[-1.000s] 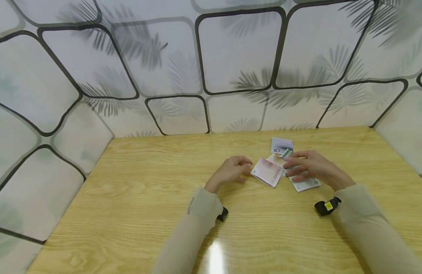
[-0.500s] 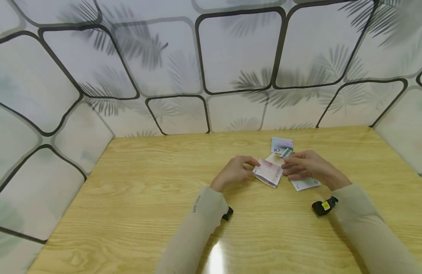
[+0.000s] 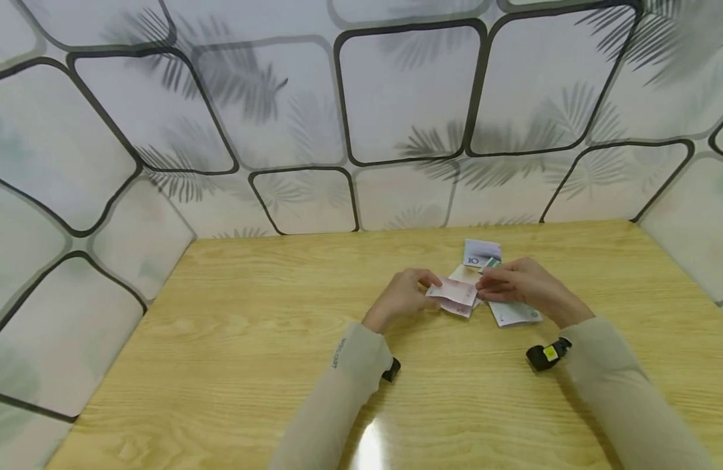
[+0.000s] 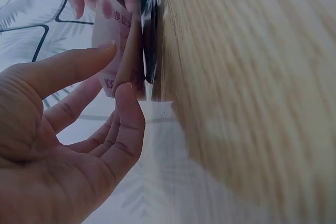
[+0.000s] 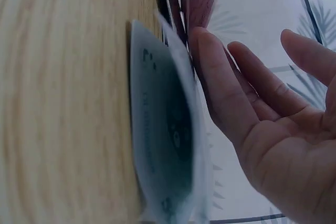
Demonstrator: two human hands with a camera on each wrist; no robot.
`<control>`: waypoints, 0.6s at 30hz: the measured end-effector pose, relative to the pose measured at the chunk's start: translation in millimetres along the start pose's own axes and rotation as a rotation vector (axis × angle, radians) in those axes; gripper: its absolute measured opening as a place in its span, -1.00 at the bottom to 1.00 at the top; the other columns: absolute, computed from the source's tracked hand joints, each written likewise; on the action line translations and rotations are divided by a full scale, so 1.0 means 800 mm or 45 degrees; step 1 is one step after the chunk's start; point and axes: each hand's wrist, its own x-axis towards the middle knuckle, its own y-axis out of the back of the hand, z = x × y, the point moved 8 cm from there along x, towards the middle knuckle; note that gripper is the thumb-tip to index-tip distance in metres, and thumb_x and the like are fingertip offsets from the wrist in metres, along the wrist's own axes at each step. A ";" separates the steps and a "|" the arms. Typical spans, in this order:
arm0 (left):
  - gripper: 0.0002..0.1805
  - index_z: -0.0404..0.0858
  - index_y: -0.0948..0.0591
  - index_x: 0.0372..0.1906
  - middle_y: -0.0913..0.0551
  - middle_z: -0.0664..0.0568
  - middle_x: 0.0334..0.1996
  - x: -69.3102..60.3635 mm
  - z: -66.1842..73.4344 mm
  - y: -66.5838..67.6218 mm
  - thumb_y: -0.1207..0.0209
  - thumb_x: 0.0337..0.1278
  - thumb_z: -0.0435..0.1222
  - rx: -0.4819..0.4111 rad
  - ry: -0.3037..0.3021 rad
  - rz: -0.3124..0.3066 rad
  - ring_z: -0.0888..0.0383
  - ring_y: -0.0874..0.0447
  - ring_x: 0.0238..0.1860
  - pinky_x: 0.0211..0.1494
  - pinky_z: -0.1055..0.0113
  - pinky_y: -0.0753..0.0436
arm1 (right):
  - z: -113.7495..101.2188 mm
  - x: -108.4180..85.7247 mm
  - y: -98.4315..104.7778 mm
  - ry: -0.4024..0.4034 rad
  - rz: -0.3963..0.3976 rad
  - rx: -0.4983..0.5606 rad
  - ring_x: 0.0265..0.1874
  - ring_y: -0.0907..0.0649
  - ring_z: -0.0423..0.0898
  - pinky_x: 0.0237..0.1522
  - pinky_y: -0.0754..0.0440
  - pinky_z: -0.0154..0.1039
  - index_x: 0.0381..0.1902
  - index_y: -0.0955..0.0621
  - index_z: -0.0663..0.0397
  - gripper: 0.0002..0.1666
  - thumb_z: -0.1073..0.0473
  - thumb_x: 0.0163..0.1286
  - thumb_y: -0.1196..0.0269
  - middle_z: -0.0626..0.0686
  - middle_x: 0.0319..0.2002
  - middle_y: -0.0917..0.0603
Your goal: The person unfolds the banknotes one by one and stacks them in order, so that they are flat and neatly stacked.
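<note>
A folded pink banknote [image 3: 454, 290] lies before me, its upper layer lifted from the lower one. My left hand [image 3: 401, 299] pinches its left edge; the left wrist view shows fingertips on both sides of the raised layer [image 4: 111, 32]. On the other side, my right hand [image 3: 523, 287] has its fingertips at the note's right edge. In the right wrist view one finger [image 5: 218, 77] touches the pink paper while the others stand apart, softly bent. Below the right hand is a folded greenish banknote [image 3: 514, 316], partly covered by that hand.
Behind the pink note lie a folded purple banknote [image 3: 481, 251] marked 10, a pale yellowish note [image 3: 464, 273] and a small green-striped piece [image 3: 491, 264]. The wooden table [image 3: 250, 339] meets a patterned wall covering [image 3: 408, 98] at the back and sides.
My left hand has moved right to the pink banknote and taken its edge. The note's upper layer has opened upward. My right hand has shifted slightly left, uncovering more of the greenish note.
</note>
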 end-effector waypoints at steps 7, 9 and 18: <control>-0.73 -0.30 -0.71 -0.08 -0.67 -0.15 -0.01 -0.002 0.005 0.003 -0.45 0.08 -0.45 0.121 -0.020 0.052 0.09 -0.62 -0.08 -0.21 0.41 -0.61 | -0.007 0.002 -0.005 0.013 -0.018 -0.013 -0.18 -0.75 -0.17 -0.02 -0.72 -0.24 0.12 -0.49 0.74 -0.51 0.23 0.65 0.00 0.13 -0.16 -0.75; -0.76 -0.30 -0.71 -0.07 -0.66 -0.16 0.00 -0.004 0.006 0.004 -0.42 0.15 -0.41 0.128 -0.020 0.056 0.08 -0.66 -0.14 -0.24 0.41 -0.63 | -0.008 0.002 -0.005 0.014 -0.020 0.000 -0.18 -0.75 -0.18 -0.03 -0.72 -0.25 0.10 -0.51 0.72 -0.52 0.24 0.65 0.00 0.13 -0.16 -0.75; -0.81 -0.29 -0.73 -0.07 -0.70 -0.17 -0.04 -0.009 0.013 0.012 -0.31 0.30 -0.29 0.255 -0.086 0.119 0.03 -0.63 -0.07 -0.14 0.31 -0.63 | -0.013 0.003 -0.012 0.080 -0.033 -0.025 -0.14 -0.73 -0.22 0.01 -0.69 -0.28 0.12 -0.50 0.72 -0.58 0.31 0.62 -0.04 0.11 -0.11 -0.75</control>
